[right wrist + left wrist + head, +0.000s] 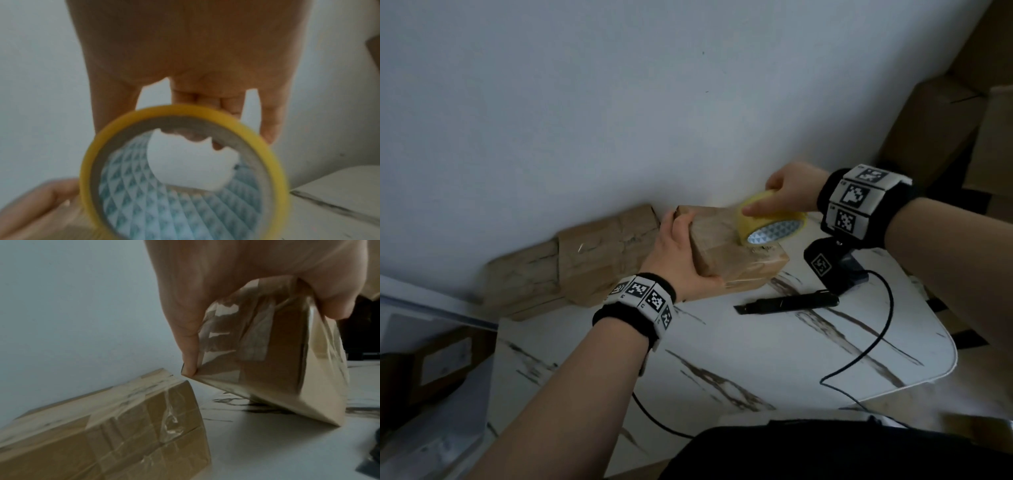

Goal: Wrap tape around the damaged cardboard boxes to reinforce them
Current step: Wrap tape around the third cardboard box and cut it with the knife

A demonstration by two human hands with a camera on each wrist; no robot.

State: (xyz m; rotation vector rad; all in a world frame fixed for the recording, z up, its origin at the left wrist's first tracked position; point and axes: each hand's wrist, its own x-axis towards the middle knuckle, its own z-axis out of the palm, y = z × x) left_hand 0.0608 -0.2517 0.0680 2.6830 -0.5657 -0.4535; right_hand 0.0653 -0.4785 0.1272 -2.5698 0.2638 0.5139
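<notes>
Left hand (671, 253) grips the box's (726, 255) near-left end, tilting it off the tabletop (756, 349); right hand (787, 195) clasps the tape roll (770, 224) atop the box's far right, nearer the unwrapped length.

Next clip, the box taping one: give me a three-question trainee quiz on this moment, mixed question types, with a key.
1. True or false: the right hand holds the tape roll against the box.
2. Which hand steadies the box? A) left hand B) right hand C) neither
3. Fill in: the black knife lies on the ___, nearer the person than the box.

Key:
1. True. The roll sits on the box's top face, with the fingers curled over its rim.
2. A. The left hand grips the box's end; the left wrist view shows the box tilted, one edge on the table.
3. table.
</notes>
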